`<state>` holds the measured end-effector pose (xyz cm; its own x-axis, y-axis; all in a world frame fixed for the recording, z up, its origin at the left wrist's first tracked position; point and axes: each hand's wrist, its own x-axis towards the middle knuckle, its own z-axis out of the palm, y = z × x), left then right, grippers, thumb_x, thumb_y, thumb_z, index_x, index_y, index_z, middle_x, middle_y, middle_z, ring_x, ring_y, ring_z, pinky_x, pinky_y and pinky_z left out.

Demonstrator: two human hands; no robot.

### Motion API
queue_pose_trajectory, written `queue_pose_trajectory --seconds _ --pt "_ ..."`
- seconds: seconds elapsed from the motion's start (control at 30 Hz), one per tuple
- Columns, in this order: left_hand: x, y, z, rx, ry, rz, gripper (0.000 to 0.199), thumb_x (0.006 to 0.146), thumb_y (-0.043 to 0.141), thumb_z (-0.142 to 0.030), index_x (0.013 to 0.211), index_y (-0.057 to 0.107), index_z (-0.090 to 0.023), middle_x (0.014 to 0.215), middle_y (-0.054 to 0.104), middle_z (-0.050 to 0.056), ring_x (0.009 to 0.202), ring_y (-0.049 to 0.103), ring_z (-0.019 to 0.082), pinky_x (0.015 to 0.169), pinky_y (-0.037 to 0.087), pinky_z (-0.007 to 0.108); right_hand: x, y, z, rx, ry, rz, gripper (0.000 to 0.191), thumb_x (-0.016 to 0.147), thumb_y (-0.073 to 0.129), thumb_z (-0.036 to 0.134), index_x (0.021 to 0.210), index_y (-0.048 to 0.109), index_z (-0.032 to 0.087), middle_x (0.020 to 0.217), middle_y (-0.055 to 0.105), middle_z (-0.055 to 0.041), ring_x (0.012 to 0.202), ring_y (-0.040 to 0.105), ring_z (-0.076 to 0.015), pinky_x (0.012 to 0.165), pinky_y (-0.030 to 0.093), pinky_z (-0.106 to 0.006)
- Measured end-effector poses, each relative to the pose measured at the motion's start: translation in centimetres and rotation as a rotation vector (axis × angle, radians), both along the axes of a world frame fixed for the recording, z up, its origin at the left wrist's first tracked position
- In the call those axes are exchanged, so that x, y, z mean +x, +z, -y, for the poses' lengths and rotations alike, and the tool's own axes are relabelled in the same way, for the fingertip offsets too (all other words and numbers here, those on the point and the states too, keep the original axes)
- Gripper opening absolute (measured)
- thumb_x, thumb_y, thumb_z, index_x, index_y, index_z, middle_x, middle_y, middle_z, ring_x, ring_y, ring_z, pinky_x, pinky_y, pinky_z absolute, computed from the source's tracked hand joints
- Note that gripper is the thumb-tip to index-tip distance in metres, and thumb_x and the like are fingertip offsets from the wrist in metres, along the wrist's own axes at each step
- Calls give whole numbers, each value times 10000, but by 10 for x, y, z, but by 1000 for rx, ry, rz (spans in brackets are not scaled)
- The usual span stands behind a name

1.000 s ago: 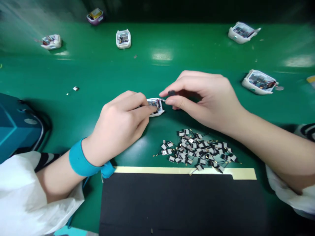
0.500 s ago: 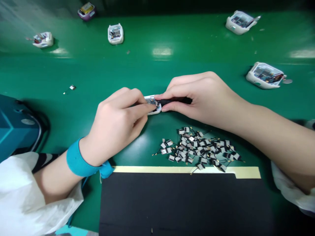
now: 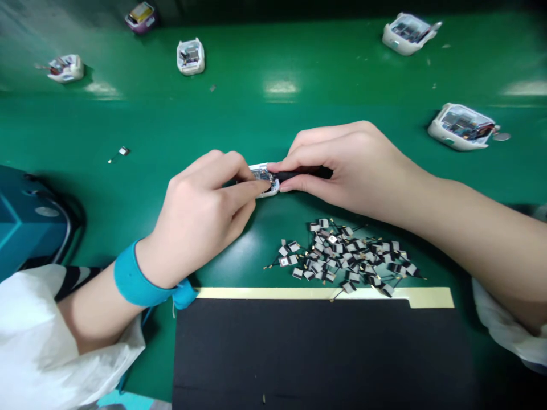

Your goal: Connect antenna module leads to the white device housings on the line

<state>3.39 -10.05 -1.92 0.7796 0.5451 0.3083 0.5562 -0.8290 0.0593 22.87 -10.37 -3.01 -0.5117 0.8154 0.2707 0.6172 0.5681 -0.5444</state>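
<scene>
A small white-framed device with a circuit board [image 3: 264, 172] lies between my two hands near the middle of the green table. My left hand [image 3: 205, 199] is closed on its left side, with a fingertip on the board. My right hand [image 3: 346, 162] pinches a black pen-like tool [image 3: 294, 174] whose end meets the right side of the device; its fingertips also touch the frame. The tool's tip is too small to make out. Below my right hand lies a pile of small grey-and-black parts with thin leads [image 3: 342, 253].
Open white devices lie at the far left [image 3: 66, 68], top centre [image 3: 190, 57], top right [image 3: 408, 34] and right [image 3: 462, 126], plus a purple one [image 3: 141, 17]. A single small part [image 3: 123, 151] lies left. A black mat [image 3: 316, 353] is nearest me; a blue box [image 3: 25, 219] stands left.
The devices along the far side appear slightly shifted left and up as the view moves a little. Both hands keep the same hold on the device and the tool.
</scene>
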Motion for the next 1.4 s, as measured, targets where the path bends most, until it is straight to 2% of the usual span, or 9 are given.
queue_pose_trajectory --seconds 0.2,0.4,0.53,0.77,1.0,1.4 --pt "0 -1 -1 14 -5 4 187 829 433 -219 846 620 -212 770 574 17 718 513 141 610 425 264 1 0 1 -3 -1 -48 75 717 603 279 765 651 250 741 633 15 684 569 -121 585 447 -243" --pt "0 -1 -2 5 -26 11 200 836 422 -224 817 619 -193 733 552 20 695 501 140 606 415 260 5 14 9 72 -139 -162 156 758 556 240 867 657 191 792 620 -11 757 567 -84 636 460 -180" --pt "0 -1 -2 7 -21 11 205 838 413 -228 839 618 -211 728 547 15 694 499 140 603 412 256 -3 19 14 169 -169 -208 109 759 555 226 750 647 169 741 648 -8 686 578 -79 599 462 -181" --pt "0 -2 -3 -36 8 -17 206 819 413 -204 780 615 -217 756 558 22 777 532 160 647 449 268 -14 8 18 269 -222 -163 128 769 535 232 668 611 217 676 641 50 589 577 -89 534 444 -205" --pt "1 -3 -1 -51 6 -21 263 845 360 -202 799 619 -187 786 566 29 800 564 152 667 472 255 -16 3 17 308 -183 -168 91 754 555 198 670 587 179 660 639 39 643 602 -97 540 448 -196" --pt "0 -2 0 -46 13 -57 268 849 341 -220 807 605 -196 786 550 10 801 559 136 649 453 238 -18 -2 16 332 -154 -163 180 794 502 245 629 502 172 623 589 29 641 589 -95 537 447 -206"
